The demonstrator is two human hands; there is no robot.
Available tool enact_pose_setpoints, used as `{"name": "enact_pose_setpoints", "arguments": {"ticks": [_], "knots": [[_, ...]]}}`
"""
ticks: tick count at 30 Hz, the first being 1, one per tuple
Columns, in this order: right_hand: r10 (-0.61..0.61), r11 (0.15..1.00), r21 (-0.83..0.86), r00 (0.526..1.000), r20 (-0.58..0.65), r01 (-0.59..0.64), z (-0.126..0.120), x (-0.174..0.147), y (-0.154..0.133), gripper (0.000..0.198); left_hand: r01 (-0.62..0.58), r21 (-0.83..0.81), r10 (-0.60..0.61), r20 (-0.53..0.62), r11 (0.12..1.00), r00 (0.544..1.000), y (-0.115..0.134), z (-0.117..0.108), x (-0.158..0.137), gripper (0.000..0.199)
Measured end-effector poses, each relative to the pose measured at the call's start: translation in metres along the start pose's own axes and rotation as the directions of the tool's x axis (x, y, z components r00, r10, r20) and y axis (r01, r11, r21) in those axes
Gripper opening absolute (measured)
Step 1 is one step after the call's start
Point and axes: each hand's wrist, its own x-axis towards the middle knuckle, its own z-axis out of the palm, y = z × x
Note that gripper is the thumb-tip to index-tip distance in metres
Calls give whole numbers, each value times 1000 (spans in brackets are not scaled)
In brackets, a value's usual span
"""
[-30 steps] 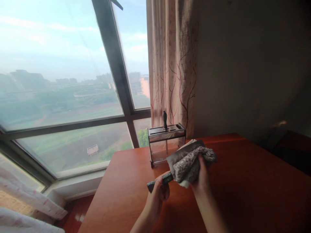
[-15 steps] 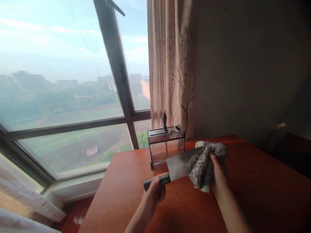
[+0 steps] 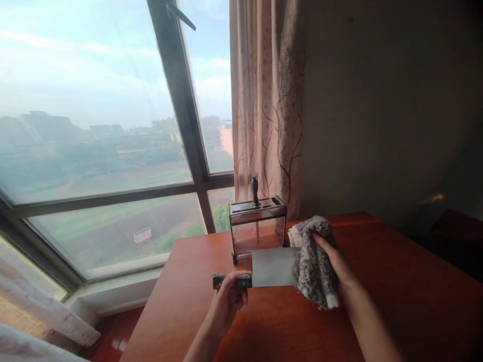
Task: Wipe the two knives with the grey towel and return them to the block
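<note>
A cleaver with a broad grey blade and a dark handle is held level above the table. My left hand is closed around its handle, thumb on top. A fluffy grey towel is wrapped over the far end of the blade, hiding that end. My right hand grips the towel from the right, its thumb pressed on the cloth. Behind the blade stands a knife block with clear sides and a slotted metal top; one dark-handled tool sits upright in it.
The reddish-brown wooden table spreads under both hands. Its left edge runs near a large window with a low sill. A patterned curtain hangs behind the knife block, beside a dark wall.
The cleaver has swung from tilted up at the right to level, and its handle has shifted slightly left. The towel and my right hand have moved left along with it.
</note>
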Motion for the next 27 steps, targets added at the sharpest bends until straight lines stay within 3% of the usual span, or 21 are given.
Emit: {"name": "enact_pose_setpoints", "arguments": {"ticks": [10, 15, 19, 22, 27], "knots": [[174, 952, 232, 976, 134, -201, -9, -2, 24, 42, 1, -143, -6, -30, 990, 1000, -1, 0, 4, 38], [184, 932, 282, 968, 172, -227, -4, -5, 36, 44, -8, -245, 15, 28, 970, 999, -3, 1, 5, 33], [168, 854, 458, 964, 204, -246, 2, -14, 46, 41, -34, -295, 37, 6, 955, 999, -3, 8, 4, 32], [95, 787, 586, 976, 197, -195, 8, -20, 53, 39, -38, -230, 43, 19, 972, 999, -3, 14, 0, 35], [10, 684, 719, 987, 162, -125, 22, -24, 63, 38, -122, 72, 119, 42, 990, 992, -13, 24, -7, 50]]}}
